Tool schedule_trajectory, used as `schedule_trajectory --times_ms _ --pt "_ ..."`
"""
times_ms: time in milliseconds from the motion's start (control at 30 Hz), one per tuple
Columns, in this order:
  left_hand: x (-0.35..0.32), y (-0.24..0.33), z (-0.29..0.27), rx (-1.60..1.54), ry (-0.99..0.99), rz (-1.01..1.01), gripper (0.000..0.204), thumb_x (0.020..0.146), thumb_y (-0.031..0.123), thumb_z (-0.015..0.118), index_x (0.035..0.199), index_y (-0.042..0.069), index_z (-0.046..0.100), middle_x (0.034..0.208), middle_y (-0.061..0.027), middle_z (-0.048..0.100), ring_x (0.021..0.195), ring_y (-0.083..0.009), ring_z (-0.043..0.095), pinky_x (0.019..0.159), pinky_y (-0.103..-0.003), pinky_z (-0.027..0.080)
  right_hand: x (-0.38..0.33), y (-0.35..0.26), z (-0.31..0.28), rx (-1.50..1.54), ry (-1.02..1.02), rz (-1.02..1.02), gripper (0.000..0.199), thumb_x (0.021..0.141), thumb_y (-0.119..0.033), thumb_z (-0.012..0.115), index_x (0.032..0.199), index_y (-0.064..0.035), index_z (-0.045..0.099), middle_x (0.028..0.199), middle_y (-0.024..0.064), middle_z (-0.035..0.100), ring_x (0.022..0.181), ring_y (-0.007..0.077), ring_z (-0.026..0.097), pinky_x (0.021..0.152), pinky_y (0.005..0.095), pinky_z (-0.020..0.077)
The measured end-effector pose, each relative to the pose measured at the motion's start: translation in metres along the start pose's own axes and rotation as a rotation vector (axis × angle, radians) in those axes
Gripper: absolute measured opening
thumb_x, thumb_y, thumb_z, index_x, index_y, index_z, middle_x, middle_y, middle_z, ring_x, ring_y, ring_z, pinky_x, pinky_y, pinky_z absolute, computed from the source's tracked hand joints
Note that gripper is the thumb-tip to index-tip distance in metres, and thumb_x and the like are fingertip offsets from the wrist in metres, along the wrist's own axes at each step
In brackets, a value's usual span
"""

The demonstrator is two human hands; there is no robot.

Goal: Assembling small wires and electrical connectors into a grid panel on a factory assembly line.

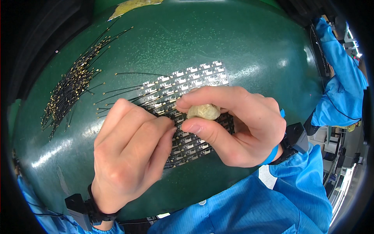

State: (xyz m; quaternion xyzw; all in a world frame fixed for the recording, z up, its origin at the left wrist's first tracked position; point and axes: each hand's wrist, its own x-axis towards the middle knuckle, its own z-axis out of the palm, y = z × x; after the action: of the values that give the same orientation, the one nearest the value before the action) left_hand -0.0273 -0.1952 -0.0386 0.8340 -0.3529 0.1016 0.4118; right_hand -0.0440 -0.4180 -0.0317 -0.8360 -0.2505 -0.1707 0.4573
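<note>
We are working over a panel [194, 78] of small black circuit boards that lies flat on the green mat [233, 35], and the step in hand looks like fitting or pressing something small onto one board near the panel's middle. Our right hand [237, 124] pinches a pale, yellowish wad [203, 111] between thumb and forefinger, closed firmly on it, just above the panel. Our left hand [130, 152] is curled with its fingertips drawn together right beside the wad, down at the panel's surface; whether it grips anything we cannot tell, since the fingers hide their own tips. The two hands are nearly touching.

Our judgement is that the next move calls for fine, steady pressure on a single board, without shifting the panel or snagging the thin wires [120, 93] that reach from its left edge.

The panel is a rigid grid of repeated rectangles, matt black with white and silvery pads in tidy rows. The wad looks soft, crumpled and slightly translucent, like putty or bunched film. To the far left lies a loose bundle of cables [70, 89], hair-thin, black, each tipped with a tiny gold connector, fanned out on the mat. The mat is smooth and faintly glossy, throwing back soft highlights. Our sleeves [280, 195] are bright blue smooth fabric, with black straps at the wrists. Another person's blue sleeve [343, 78] shows at the right edge
</note>
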Motion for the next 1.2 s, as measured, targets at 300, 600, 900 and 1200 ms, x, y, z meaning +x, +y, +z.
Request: schedule_trajectory --times_ms 300,600,900,1200 --pt "0.0 -0.001 0.001 0.007 0.001 0.005 0.026 0.073 -0.011 0.082 0.097 -0.001 0.075 0.086 -0.0125 0.067 0.079 -0.0304 0.062 0.068 -0.039 0.05 -0.002 0.002 0.0 -0.002 -0.009 -0.004 0.03 0.086 0.002 0.089 0.112 0.0096 0.076 0.097 0.0186 0.083 0.084 0.0204 0.083 0.073 0.0267 0.0639" --pt "-0.001 -0.004 0.0 0.008 0.001 0.015 0.026 0.07 -0.007 0.083 0.094 -0.001 0.075 0.086 -0.0118 0.067 0.079 -0.0312 0.062 0.069 -0.039 0.05 0.001 0.004 0.009 -0.087 -0.012 -0.226 0.032 0.081 -0.002 0.094 0.105 0.0079 0.078 0.091 0.02 0.082 0.077 0.0288 0.082 0.066 0.033 0.0661" --pt "-0.003 -0.012 -0.017 0.099 -0.003 0.074 0.026 0.07 -0.009 0.082 0.093 -0.001 0.075 0.085 -0.0114 0.068 0.078 -0.0317 0.063 0.069 -0.041 0.051 -0.002 0.014 0.015 0.16 0.097 0.082 0.025 0.09 -0.006 0.089 0.111 0.0041 0.079 0.091 0.0174 0.081 0.073 0.0251 0.08 0.063 0.0306 0.0609" --pt "-0.01 -0.058 -0.128 0.516 0.1 -0.318 0.022 0.082 0.004 0.08 0.1 -0.002 0.069 0.097 -0.0091 0.07 0.094 -0.0239 0.064 0.086 -0.033 0.045 0.002 0.011 -0.005 0.272 0.062 0.188 0.024 0.097 0.003 0.078 0.12 0.0083 0.074 0.098 0.0183 0.081 0.087 0.022 0.08 0.078 0.0316 0.0647"
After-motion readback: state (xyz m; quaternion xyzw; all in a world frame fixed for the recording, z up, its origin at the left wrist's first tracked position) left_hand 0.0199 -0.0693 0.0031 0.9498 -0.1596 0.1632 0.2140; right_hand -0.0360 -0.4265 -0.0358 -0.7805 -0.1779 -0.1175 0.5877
